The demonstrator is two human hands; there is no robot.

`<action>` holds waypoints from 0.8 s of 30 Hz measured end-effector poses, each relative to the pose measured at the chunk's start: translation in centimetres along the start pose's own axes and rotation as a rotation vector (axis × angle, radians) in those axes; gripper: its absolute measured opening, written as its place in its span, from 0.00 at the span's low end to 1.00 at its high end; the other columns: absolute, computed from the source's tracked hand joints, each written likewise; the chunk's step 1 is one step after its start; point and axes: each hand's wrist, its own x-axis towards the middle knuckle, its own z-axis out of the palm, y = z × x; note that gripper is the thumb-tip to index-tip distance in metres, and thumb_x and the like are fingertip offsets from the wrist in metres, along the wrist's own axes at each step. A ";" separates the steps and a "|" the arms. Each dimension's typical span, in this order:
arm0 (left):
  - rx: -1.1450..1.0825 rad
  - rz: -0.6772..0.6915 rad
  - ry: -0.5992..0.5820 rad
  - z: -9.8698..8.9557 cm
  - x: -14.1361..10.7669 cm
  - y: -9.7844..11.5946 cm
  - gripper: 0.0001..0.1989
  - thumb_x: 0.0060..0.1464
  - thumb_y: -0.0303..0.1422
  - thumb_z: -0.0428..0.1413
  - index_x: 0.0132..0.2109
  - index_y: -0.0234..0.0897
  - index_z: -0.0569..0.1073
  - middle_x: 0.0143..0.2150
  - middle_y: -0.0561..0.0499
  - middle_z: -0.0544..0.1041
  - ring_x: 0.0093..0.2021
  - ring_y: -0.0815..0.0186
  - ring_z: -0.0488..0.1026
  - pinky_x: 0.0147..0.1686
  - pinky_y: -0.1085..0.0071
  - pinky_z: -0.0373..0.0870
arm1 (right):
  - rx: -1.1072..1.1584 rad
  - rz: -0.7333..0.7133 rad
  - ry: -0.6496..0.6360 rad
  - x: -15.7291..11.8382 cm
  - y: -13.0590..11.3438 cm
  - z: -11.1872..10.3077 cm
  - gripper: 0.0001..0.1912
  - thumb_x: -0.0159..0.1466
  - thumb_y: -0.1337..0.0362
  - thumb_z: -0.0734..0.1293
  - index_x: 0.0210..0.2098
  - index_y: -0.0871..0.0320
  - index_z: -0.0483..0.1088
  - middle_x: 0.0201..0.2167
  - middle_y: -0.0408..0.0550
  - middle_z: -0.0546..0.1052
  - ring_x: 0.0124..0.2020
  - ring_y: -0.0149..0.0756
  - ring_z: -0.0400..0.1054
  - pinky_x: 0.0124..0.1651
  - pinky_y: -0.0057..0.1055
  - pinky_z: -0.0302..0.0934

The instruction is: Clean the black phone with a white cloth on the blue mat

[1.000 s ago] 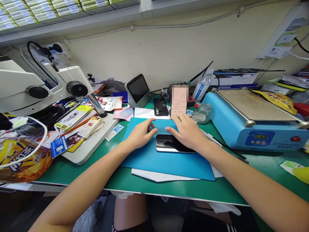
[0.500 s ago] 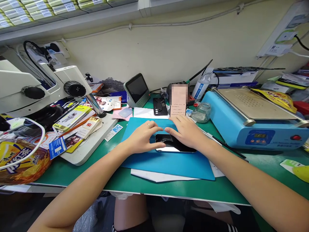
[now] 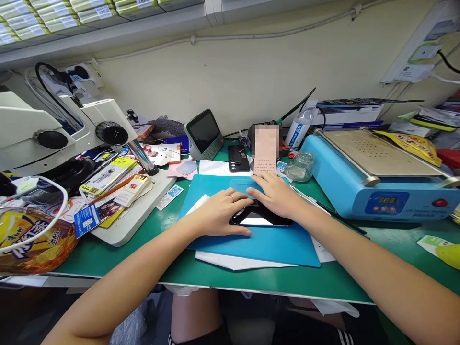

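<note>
A dark, glossy smartphone (image 3: 260, 220) lies face up, sideways, on a blue mat (image 3: 258, 247). My left hand (image 3: 223, 211), a ring on one finger, spreads over the phone's left end. Its fingers reach across the far edge and its thumb stretches along the near side. From the right, my right hand (image 3: 276, 195) lies over the phone's far right part with fingers stretched forward, the fingertips near the foot of an upright phone (image 3: 265, 165) showing text. Behind the hands, a thin clear rectangular sheet (image 3: 239, 182) rests on the mat.
At left stand a microscope (image 3: 111, 132) and a drink bottle (image 3: 32, 239). A blue heating plate machine (image 3: 381, 196) is at right, with a glass jar (image 3: 301, 167) beside it. A black phone or case (image 3: 238, 159) and a smart display (image 3: 204, 134) sit behind the mat.
My left hand has come down and slightly right, its fingers now over the phone's left end. White paper now shows at the mat's left edge. My right hand has barely moved.
</note>
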 end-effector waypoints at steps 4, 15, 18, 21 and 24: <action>0.024 -0.022 0.012 0.1 0.1 0.3 0.33 0.61 0.50 0.62 0.65 0.36 0.68 0.63 0.41 0.73 0.52 0.51 0.71 0.55 0.56 0.68 | -0.004 0.011 -0.013 0.1 0.1 0.1 0.36 0.73 0.40 0.50 0.62 0.60 0.69 0.61 0.64 0.72 0.61 0.58 0.66 0.59 0.52 0.61; -0.060 -0.012 0.057 0.6 0.2 0.1 0.30 0.62 0.46 0.62 0.65 0.37 0.68 0.62 0.42 0.74 0.54 0.51 0.70 0.56 0.55 0.67 | 0.000 0.030 -0.030 0.4 0.1 0.2 0.34 0.73 0.42 0.53 0.58 0.63 0.71 0.56 0.66 0.74 0.57 0.59 0.67 0.55 0.52 0.62; -0.084 -0.017 0.056 0.9 0.3 0.0 0.31 0.61 0.47 0.63 0.64 0.37 0.69 0.61 0.41 0.74 0.54 0.50 0.69 0.55 0.55 0.68 | 0.006 0.035 -0.018 0.4 0.2 0.3 0.34 0.73 0.41 0.53 0.57 0.62 0.72 0.56 0.66 0.74 0.57 0.60 0.67 0.55 0.53 0.62; -0.116 -0.054 0.060 0.9 0.6 0.1 0.28 0.58 0.44 0.65 0.60 0.37 0.71 0.54 0.41 0.77 0.52 0.52 0.70 0.54 0.57 0.69 | 0.013 0.036 0.002 0.4 0.1 0.5 0.32 0.73 0.42 0.53 0.57 0.59 0.72 0.56 0.64 0.74 0.57 0.58 0.66 0.55 0.52 0.61; -0.171 -0.084 0.065 0.6 0.7 0.0 0.25 0.54 0.40 0.68 0.55 0.36 0.72 0.49 0.42 0.77 0.51 0.52 0.72 0.53 0.58 0.69 | 0.025 0.024 0.008 0.4 0.0 0.5 0.31 0.73 0.43 0.53 0.54 0.58 0.75 0.54 0.62 0.75 0.57 0.57 0.67 0.55 0.51 0.62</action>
